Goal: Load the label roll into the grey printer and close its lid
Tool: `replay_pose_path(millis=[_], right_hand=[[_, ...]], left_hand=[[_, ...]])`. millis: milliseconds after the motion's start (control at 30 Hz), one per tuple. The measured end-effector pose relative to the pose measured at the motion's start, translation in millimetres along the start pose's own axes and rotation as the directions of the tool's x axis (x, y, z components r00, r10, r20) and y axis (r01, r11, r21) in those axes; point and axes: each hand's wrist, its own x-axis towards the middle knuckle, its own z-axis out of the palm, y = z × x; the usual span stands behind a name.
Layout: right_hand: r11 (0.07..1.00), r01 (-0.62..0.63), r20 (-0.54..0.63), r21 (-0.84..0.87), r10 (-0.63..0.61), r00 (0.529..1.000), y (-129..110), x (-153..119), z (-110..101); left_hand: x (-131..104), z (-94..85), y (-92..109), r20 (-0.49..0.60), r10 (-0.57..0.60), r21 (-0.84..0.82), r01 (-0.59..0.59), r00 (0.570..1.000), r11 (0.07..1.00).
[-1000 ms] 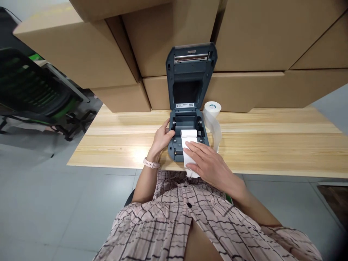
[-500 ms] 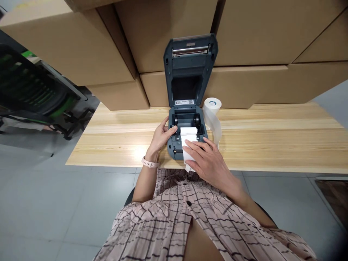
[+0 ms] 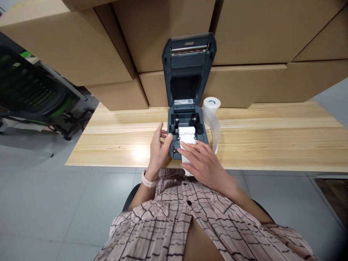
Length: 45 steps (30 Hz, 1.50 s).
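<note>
Carries, on a pale wood-grained table (image 3: pixel 272 145), an open dark-grey plastic printer (image 3: pixel 187 110) near the front edge, a white paper roll (image 3: pixel 212 104) and brown cardboard boxes (image 3: pixel 231 87) towards the far edge.

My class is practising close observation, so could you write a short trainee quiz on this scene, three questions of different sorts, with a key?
1. True or false: the lid of the dark grey printer stands open.
2. Short answer: what lies beneath the fingers of the person's right hand?
3. Multiple choice: where is the larger white roll?
A) inside the printer
B) on the wooden table, beside the printer
C) on top of the lid

Key: 1. True. 2. The white paper strip. 3. B.
</note>
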Motion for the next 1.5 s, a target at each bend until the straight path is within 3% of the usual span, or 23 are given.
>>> replay_pose_path(millis=[67,167,233,333,467,567,667,733,767,833,900,1000,1067,1200,1300,1500], right_hand=[[0.992,0.071,0.020,0.109,-0.074,0.997,4,3,-9],[0.954,0.138,-0.079,0.265,-0.121,0.989,29,21,-34],[0.964,0.060,-0.239,0.260,0.004,0.971,56,47,-54],[0.978,-0.082,-0.501,0.189,0.169,0.849,106,102,-75],[0.959,-0.156,-0.461,0.238,0.252,0.851,158,178,-88],[0.908,-0.186,-0.387,0.377,0.337,0.858,167,201,-93],[0.889,-0.093,-0.442,0.449,0.312,0.841,145,178,-95],[0.929,0.050,-0.545,0.366,0.170,0.821,120,143,-92],[0.940,0.068,-0.535,0.333,0.129,0.835,107,123,-89],[0.951,0.091,-0.438,0.294,0.050,0.897,84,82,-80],[0.967,0.054,-0.271,0.248,0.016,0.962,68,48,-66],[0.966,-0.012,-0.112,0.259,0.043,0.993,57,15,-40],[0.951,-0.050,-0.145,0.306,0.099,0.984,52,5,-23],[0.935,-0.094,-0.302,0.343,0.205,0.931,41,1,1],[0.943,-0.104,-0.323,0.315,0.210,0.923,36,2,6],[0.953,-0.139,-0.349,0.270,0.231,0.908,36,0,13]], left_hand=[[-23,1.9,6,0.025,0.037,-0.003,-0.037,0.999,0.999],[-49,6.9,11,0.120,-0.042,-0.076,0.052,0.992,0.996],[-57,9.7,13,0.180,-0.144,-0.189,0.178,0.973,0.966],[-60,11.3,12,0.233,-0.244,-0.303,0.309,0.941,0.902],[-59,10.6,10,0.226,-0.248,-0.310,0.311,0.942,0.898],[-58,10.9,7,0.194,-0.218,-0.297,0.269,0.956,0.916],[-58,11.9,7,0.181,-0.205,-0.284,0.250,0.962,0.926],[-58,11.8,8,0.187,-0.207,-0.288,0.255,0.960,0.923],[-58,11.2,8,0.189,-0.210,-0.292,0.259,0.959,0.921],[-58,7.9,7,0.211,-0.201,-0.305,0.260,0.956,0.916],[-58,2.0,4,0.260,-0.166,-0.334,0.249,0.951,0.909],[-54,-7.1,-3,0.340,-0.108,-0.393,0.246,0.934,0.886],[-48,-9.0,-6,0.341,-0.103,-0.414,0.248,0.934,0.876],[-36,-0.9,-5,0.245,-0.188,-0.394,0.275,0.951,0.877],[-32,5.8,-2,0.206,-0.236,-0.353,0.297,0.950,0.887],[-31,11.1,-1,0.142,-0.181,-0.397,0.223,0.973,0.890]])
